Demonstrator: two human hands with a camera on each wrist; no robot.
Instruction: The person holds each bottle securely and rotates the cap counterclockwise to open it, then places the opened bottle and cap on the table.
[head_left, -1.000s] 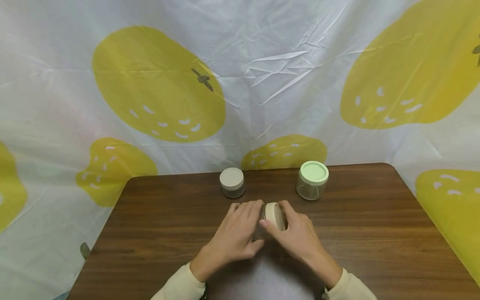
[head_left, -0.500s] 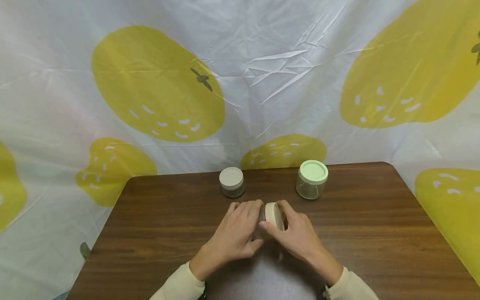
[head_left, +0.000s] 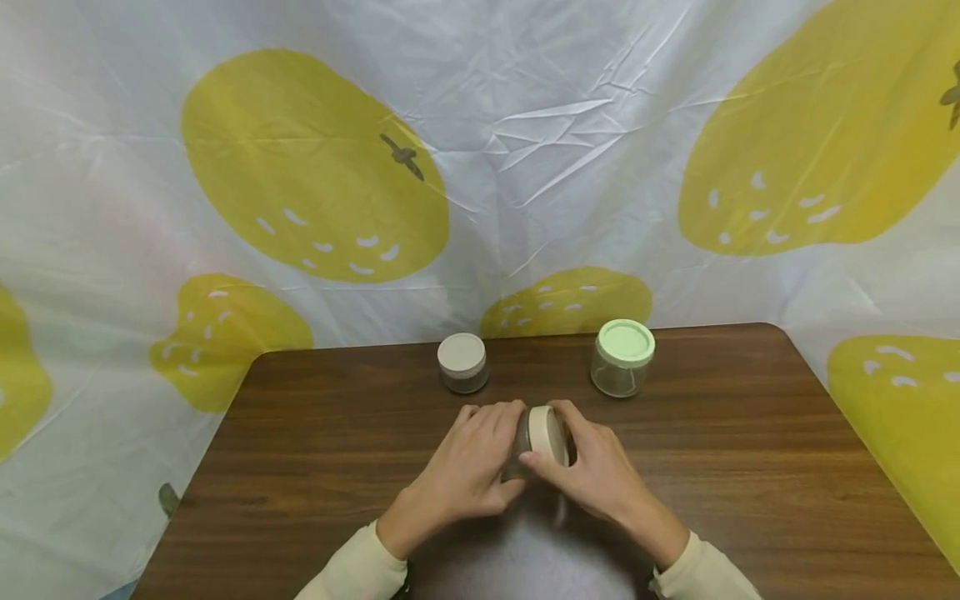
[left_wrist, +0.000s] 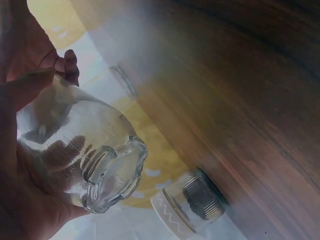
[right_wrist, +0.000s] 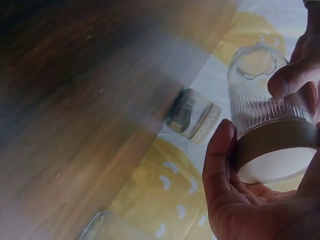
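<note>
A clear glass jar with a ribbed band lies tilted on its side between both hands, its beige lid facing right in the head view. My left hand grips the glass body, the fingers over its far side and the thumb below. Around the lid's rim curl the thumb and fingers of my right hand. In the right wrist view the lid sits against the jar's mouth, above the right palm. Most of the glass is hidden behind the left hand in the head view.
Toward the table's back edge stands a short jar with an off-white lid. To its right is a taller glass jar with a pale green lid. Behind the brown wooden table hangs a white cloth printed with yellow fruit.
My right thumb has slid slightly down along the lid's rim. Both hands otherwise keep their place, and the two standing jars have not moved.
</note>
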